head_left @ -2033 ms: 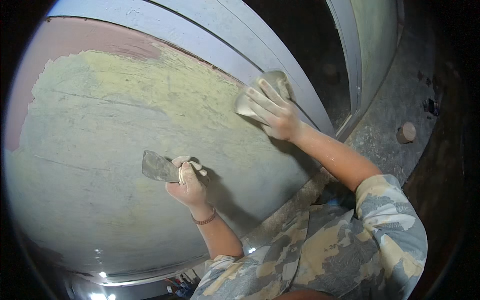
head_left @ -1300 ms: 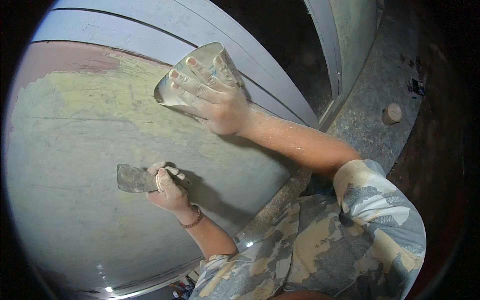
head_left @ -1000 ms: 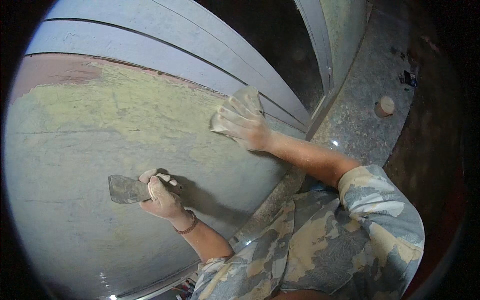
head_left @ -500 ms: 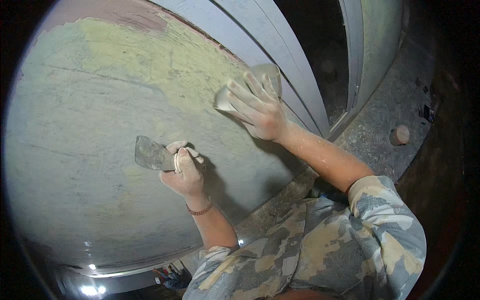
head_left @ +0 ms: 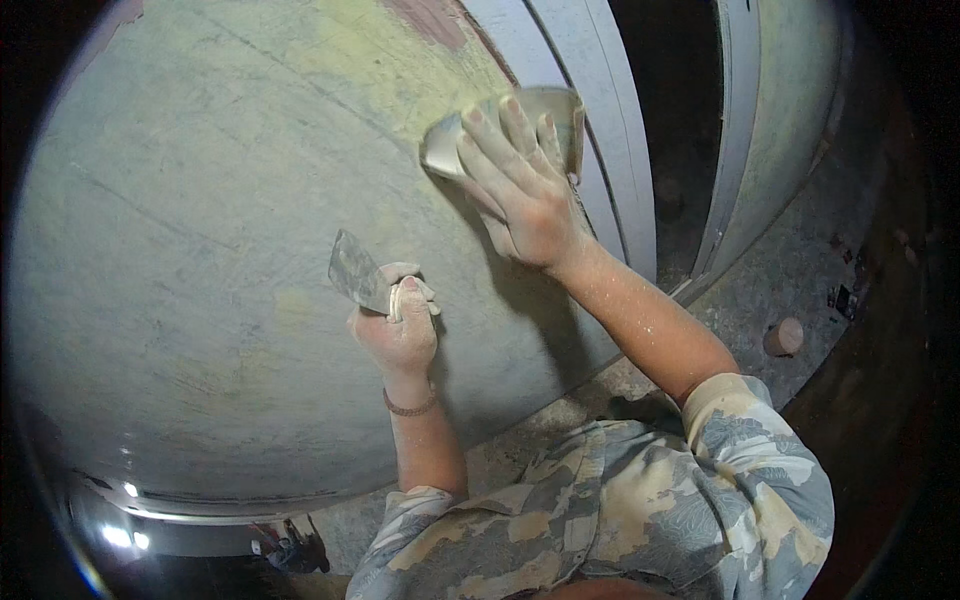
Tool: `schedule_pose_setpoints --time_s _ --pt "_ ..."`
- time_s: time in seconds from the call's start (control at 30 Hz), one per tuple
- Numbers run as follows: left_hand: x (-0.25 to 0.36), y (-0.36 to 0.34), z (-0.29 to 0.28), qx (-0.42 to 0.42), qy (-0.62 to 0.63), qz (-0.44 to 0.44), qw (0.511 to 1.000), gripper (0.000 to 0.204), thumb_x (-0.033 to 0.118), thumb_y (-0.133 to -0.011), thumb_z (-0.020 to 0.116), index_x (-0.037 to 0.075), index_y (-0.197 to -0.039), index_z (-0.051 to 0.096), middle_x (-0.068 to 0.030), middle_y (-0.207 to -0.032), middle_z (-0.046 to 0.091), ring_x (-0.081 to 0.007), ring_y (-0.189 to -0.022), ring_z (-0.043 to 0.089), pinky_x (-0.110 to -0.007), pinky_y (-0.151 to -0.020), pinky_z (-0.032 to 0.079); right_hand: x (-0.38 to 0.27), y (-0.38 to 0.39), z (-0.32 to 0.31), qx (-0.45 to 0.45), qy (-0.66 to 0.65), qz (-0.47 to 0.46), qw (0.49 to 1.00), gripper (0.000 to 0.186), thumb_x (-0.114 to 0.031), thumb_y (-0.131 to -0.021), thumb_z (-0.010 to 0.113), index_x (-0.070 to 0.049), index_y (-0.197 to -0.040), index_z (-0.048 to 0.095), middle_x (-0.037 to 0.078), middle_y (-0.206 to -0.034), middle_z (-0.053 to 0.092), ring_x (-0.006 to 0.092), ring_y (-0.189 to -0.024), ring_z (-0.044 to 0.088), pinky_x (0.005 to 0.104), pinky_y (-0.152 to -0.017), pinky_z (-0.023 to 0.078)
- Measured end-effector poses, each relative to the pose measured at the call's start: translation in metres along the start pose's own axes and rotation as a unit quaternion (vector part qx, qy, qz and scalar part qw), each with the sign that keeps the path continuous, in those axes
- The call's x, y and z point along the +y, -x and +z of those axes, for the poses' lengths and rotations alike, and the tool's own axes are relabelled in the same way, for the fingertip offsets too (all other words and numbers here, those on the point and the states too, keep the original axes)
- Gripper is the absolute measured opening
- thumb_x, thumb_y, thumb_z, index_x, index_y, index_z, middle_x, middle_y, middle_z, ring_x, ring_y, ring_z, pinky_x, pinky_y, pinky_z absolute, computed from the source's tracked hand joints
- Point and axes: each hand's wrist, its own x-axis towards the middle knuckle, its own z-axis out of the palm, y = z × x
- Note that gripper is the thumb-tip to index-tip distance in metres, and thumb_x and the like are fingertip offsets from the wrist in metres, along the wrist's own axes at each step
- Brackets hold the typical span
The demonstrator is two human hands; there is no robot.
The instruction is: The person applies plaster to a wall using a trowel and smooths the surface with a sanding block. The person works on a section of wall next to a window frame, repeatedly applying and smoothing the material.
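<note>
My left hand (head_left: 398,335), dusted white and wearing a reddish-brown bracelet, is closed around a small putty knife (head_left: 356,270). Its smeared grey blade points up and left, in front of the wall (head_left: 230,230). Farther up and right, my right hand (head_left: 530,205) presses a wide, curved putty blade (head_left: 440,148) against the wall beside the door frame (head_left: 602,110). Its whitened fingers spread over the blade and cover the blade's middle; the blade's right end overlaps the frame. Grey-white filler coats much of the wall, with yellowish-green patches near the blade.
Beyond the frame lies a dark doorway (head_left: 668,150). A pinkish bucket (head_left: 784,337) stands on the dusty floor (head_left: 740,310) at the right, with small dark items behind it. At the lower left are bright lamps (head_left: 118,537) and a person (head_left: 292,552) in the distance.
My view has turned, so the wall and door frame sit at a different angle. Both hands appear higher in view; the putty knife's blade tips more steeply upward. Each hand keeps its tool.
</note>
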Motion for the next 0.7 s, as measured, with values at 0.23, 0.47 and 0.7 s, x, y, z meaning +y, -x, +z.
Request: schedule_pose_setpoints --time_s 0.23,0.47,0.7 --pt "0.008 0.004 -0.002 0.029 -0.038 -0.04 0.998 0.012 0.005 -0.092 0.064 -0.001 -0.097 0.073 -0.0034 -0.063 0.065 -0.0104 -0.058 0.064 -0.027 -0.054 0.049 -0.03 0.032 -0.006 -0.03 0.015 -0.03 0.999 0.036 -0.018 -0.094 0.07 -0.007 -0.127 0.074 0.012 -0.15 0.06 0.0396 -0.151 0.04 0.057 -0.127 0.016" --pt "-0.001 0.007 -0.003 0.006 -0.071 -0.021 0.997 0.013 0.007 -0.095 0.063 -0.002 -0.099 0.072 -0.004 -0.065 0.067 -0.01 -0.057 0.064 -0.027 -0.054 0.049 -0.016 -0.033 -0.007 -0.011 0.006 -0.064 0.998 0.05 -0.009 -0.092 0.067 -0.002 -0.141 0.063 0.015 -0.158 0.051 0.0401 -0.153 0.036 0.0567 -0.127 0.017" --pt "-0.003 0.004 0.001 0.012 -0.077 0.04 0.996 0.012 0.005 -0.093 0.063 -0.001 -0.098 0.072 -0.0035 -0.065 0.067 -0.0101 -0.056 0.064 -0.027 -0.054 0.05 -0.048 0.0 -0.014 -0.066 -0.001 -0.059 0.996 0.039 -0.012 -0.094 0.07 0.0 -0.131 0.07 0.016 -0.153 0.057 0.0403 -0.153 0.036 0.0553 -0.129 0.012"
